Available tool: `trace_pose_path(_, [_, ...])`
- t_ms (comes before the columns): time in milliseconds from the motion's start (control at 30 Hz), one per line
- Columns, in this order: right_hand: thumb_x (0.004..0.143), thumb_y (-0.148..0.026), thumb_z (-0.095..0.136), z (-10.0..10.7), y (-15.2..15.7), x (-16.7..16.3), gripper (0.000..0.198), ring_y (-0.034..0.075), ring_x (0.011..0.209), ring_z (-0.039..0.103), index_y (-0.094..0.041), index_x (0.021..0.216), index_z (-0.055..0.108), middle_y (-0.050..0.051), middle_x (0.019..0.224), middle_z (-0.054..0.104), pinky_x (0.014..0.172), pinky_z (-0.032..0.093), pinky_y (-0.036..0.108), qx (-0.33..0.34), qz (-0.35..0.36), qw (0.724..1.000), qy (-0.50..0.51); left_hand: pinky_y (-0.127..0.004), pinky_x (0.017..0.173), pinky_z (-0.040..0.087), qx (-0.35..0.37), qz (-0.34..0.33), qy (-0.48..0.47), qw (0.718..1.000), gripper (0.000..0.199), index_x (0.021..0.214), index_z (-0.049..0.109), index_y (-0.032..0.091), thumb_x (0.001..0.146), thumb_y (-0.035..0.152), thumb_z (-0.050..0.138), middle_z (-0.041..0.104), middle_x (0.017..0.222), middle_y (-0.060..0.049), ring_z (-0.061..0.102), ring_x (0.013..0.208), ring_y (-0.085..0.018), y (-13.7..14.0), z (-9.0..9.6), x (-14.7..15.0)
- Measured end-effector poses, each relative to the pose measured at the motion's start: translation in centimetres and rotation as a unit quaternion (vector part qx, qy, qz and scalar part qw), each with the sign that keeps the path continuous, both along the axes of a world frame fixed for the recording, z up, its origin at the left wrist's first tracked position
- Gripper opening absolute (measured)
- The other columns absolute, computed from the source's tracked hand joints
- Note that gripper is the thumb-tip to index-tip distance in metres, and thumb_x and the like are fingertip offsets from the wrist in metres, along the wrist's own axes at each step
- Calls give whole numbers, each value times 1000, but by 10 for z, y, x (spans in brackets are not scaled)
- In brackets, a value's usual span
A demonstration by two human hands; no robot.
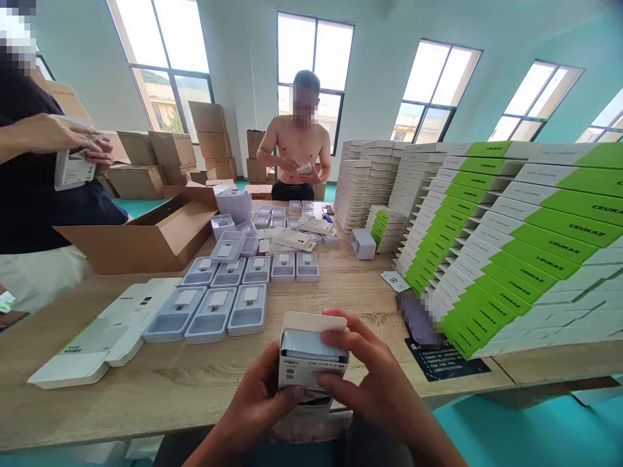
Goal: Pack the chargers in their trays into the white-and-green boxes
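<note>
A small white product box [311, 358] stands upright at the near edge of the wooden table [195, 376], its top flap raised and a grey plastic tray showing inside. My left hand [256, 405] grips its lower left side. My right hand [367, 373] holds its right side, with fingers curled over the open top onto the tray. Both hands are on the one box.
Rows of grey plastic trays [214, 311] and flat unfolded cartons [104, 334] lie to the left. Tall stacks of green-and-white boxes [511, 246] fill the right. An open cardboard carton [146, 237] sits far left. Two other people stand at the left and across the table.
</note>
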State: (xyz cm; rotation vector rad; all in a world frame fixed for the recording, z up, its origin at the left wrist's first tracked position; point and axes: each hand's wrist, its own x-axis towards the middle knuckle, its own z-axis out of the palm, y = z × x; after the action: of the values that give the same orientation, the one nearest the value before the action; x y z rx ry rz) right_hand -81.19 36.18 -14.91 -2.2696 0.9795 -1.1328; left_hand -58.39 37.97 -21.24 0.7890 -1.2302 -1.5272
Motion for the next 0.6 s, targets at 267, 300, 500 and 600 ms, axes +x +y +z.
trace_pose_path(267, [84, -13, 78, -21, 3, 0, 46, 20, 104, 73, -32, 124, 65, 1, 117, 75, 91, 60, 30, 81, 1, 997, 9, -36, 87, 61, -47, 41, -6, 998, 44, 126, 63, 22, 88, 35, 80, 75, 113, -11, 73, 97, -27, 3, -5, 0])
trace_pose_path(300, [85, -17, 79, -28, 3, 0, 53, 20, 105, 73, -33, 131, 61, 2, 119, 75, 91, 61, 31, 67, -18, 997, -18, -37, 87, 61, -49, 54, -14, 997, 46, 130, 60, 24, 89, 37, 79, 74, 117, -11, 73, 101, -28, 4, -5, 0])
trace_pose_path(500, [89, -27, 77, -55, 2, 8, 60, 21, 108, 72, -32, 143, 49, 8, 124, 73, 91, 63, 33, -17, -95, 981, -169, -57, 104, 54, -215, 241, -229, 918, 92, 158, 21, 36, 87, 37, 78, 52, 151, -17, 55, 137, -39, 11, -21, -5])
trace_pose_path(600, [90, -25, 74, -54, 4, 18, 50, 20, 98, 74, -28, 136, 54, 9, 118, 73, 82, 65, 31, -22, -122, 978, -169, -68, 106, 47, -248, 316, -367, 839, 122, 162, 16, 30, 67, 40, 93, 49, 152, -21, 49, 138, -47, 9, -31, -17])
